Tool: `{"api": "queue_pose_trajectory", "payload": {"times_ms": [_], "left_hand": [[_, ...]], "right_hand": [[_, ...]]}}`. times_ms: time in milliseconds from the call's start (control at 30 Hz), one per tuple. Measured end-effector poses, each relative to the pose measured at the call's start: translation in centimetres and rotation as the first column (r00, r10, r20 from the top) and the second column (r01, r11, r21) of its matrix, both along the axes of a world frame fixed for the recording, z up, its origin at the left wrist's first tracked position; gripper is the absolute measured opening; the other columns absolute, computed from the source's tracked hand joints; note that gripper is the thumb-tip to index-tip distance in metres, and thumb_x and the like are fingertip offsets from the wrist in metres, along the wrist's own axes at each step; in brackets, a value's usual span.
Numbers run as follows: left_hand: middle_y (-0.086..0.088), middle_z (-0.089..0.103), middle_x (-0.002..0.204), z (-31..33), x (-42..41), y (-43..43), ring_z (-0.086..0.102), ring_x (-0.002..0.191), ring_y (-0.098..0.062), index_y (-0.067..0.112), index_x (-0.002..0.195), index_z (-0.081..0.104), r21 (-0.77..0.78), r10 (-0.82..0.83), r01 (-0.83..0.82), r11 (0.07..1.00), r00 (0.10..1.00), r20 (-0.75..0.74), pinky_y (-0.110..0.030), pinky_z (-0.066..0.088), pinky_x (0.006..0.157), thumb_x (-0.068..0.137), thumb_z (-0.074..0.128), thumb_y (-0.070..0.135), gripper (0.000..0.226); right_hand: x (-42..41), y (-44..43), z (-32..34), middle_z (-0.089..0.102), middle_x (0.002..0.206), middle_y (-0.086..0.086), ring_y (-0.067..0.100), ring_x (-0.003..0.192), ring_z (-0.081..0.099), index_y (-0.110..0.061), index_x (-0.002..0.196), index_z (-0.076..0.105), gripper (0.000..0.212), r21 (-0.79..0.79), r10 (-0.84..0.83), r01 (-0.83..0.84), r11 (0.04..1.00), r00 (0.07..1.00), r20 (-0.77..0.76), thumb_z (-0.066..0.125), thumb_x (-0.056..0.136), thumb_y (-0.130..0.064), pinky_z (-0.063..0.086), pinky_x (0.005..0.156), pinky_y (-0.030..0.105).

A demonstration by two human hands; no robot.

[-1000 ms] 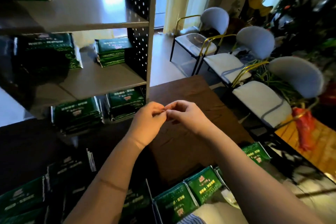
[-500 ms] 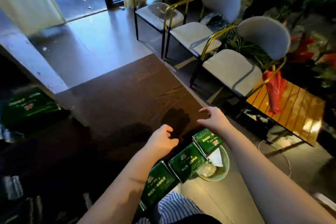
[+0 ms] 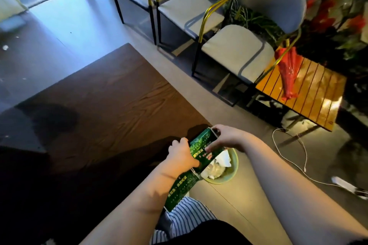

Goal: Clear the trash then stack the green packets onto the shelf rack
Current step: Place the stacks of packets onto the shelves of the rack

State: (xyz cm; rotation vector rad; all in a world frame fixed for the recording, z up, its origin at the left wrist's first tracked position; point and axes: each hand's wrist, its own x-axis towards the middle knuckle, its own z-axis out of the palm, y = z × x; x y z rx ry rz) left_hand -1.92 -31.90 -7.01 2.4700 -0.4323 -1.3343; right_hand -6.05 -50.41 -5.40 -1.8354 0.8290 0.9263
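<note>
A green packet (image 3: pixel 202 146) lies at the right edge of the dark wooden table (image 3: pixel 103 105). My left hand (image 3: pixel 182 155) grips its near left side, and my right hand (image 3: pixel 225 137) holds its far right end with fingers curled over it. Another green packet (image 3: pixel 182 187) lies just below, partly under my left wrist. A light green bin (image 3: pixel 232 173) with white crumpled trash (image 3: pixel 217 165) stands on the floor beside the table edge, under the packet. The shelf rack is out of view.
Three grey chairs (image 3: pixel 237 49) with gold frames line the far right. A slatted orange side table (image 3: pixel 310 93) carries a red bag (image 3: pixel 288 73). A white cable (image 3: pixel 298 155) runs across the floor at right. Plants crowd the right edge.
The view swung right and down, away from the shelf rack. My hands, which were pinched together in the air, have dropped to the table edge and taken hold of a green packet.
</note>
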Motion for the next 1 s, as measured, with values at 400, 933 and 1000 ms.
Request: {"api": "queue_pose_trajectory", "payload": {"times_ms": [400,933,1000], "left_hand": [[-0.008,0.037,0.127,-0.6,1.3,-1.0,0.039,0.118,-0.025,0.016,0.135,0.042,0.000,0.075,-0.075,0.997,0.996,0.049,-0.039,0.048,0.096,0.069,0.086,0.034,0.081],[-0.005,0.034,0.126,-0.5,1.9,-1.6,0.040,0.114,-0.020,0.018,0.130,0.046,-0.098,0.111,-0.101,0.990,0.989,0.100,-0.032,0.048,0.091,0.072,0.084,0.025,0.070],[-0.006,0.034,0.129,-0.2,2.2,-1.5,0.045,0.116,-0.022,0.019,0.135,0.042,-0.137,0.131,-0.116,0.984,0.986,0.104,-0.036,0.051,0.095,0.071,0.084,0.021,0.076]], "right_hand": [[0.6,-0.8,-1.0,0.061,0.121,0.007,0.022,0.108,0.063,-0.020,0.136,0.041,0.086,0.189,-0.084,0.070,0.980,0.994,0.065,0.084,0.066,0.005,0.058,0.090,0.043],[1.4,-0.9,0.0,0.056,0.117,0.006,0.016,0.104,0.058,-0.020,0.135,0.034,0.083,0.216,-0.082,0.043,0.976,0.982,0.173,0.077,0.071,0.012,0.056,0.067,0.023],[1.5,-0.7,0.3,0.053,0.120,0.006,0.018,0.105,0.057,-0.021,0.136,0.034,0.086,0.241,-0.106,0.052,0.969,0.971,0.215,0.074,0.070,0.016,0.057,0.066,0.022]]}}
